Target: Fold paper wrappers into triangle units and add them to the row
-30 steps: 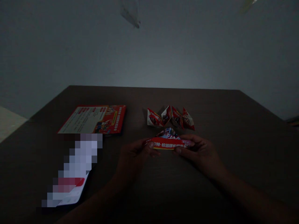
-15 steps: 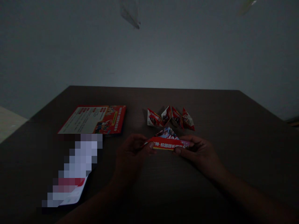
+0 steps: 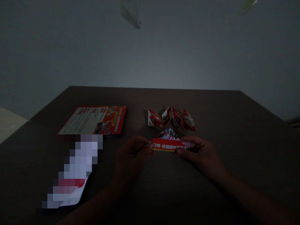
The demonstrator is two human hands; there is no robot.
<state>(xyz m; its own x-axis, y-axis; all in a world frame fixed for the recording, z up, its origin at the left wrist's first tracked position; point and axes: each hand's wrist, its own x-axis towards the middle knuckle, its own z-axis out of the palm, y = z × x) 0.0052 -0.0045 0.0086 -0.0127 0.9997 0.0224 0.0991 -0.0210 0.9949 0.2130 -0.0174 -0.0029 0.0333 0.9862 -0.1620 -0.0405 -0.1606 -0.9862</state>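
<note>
A folded paper (image 3: 167,144) is held between the two hands, near the middle of the counter (image 3: 150,97), just on the near side of a zigzag row of folded pieces (image 3: 178,120). Whether its lower edge is touching the counter or is raised slightly above it cannot be told. By the left hand (image 3: 130,153), the left end of the paper is pinched, the grip being brought together on the edge between thumb and forefinger; the thumb is blurred, and the other fingers are lost in shadow. By the right hand (image 3: 203,153), the right end is clamped, with the thumb pressed along the lower front edge and the fingers set behind, so that the grip is parted only by the paper. A red band with white characters is turned toward the viewer, and a patterned peak is raised above it. To the left, printed sheets (image 3: 86,120) are laid flat, and a lit phone (image 3: 72,198), largely obscured by pixelation, is placed nearer the viewer.
</note>
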